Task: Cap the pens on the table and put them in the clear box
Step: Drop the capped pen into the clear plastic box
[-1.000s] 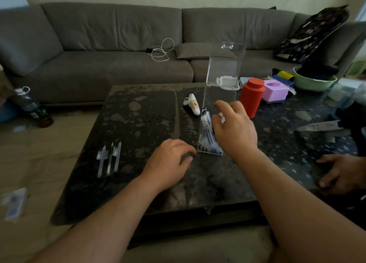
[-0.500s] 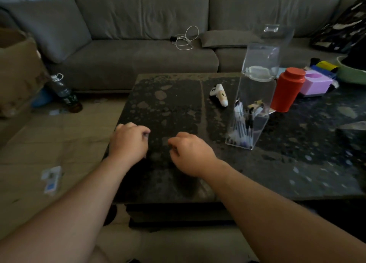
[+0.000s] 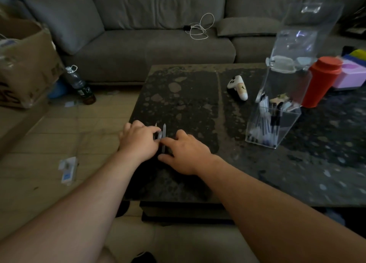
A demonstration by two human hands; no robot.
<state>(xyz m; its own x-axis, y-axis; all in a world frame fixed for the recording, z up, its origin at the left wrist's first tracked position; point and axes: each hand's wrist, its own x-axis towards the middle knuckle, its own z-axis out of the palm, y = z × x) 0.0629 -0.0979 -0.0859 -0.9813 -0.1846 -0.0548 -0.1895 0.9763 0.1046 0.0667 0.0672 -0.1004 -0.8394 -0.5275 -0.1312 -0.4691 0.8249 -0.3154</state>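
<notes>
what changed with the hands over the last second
The right hand left the clear box and crossed to the loose pens near the table's left edge; the left hand moved there too, fingers now on them. The box, upright with pens inside, and the red canister stayed put.

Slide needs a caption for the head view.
Both hands, left hand and right hand, meet over loose pens; clear box stands right.

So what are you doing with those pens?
A person is gathering loose pens near the left edge of the dark table. The left hand and right hand meet over them, fingers touching the pens. The clear box stands to the right with its lid up and several pens already inside. These ones are not in it yet.
</notes>
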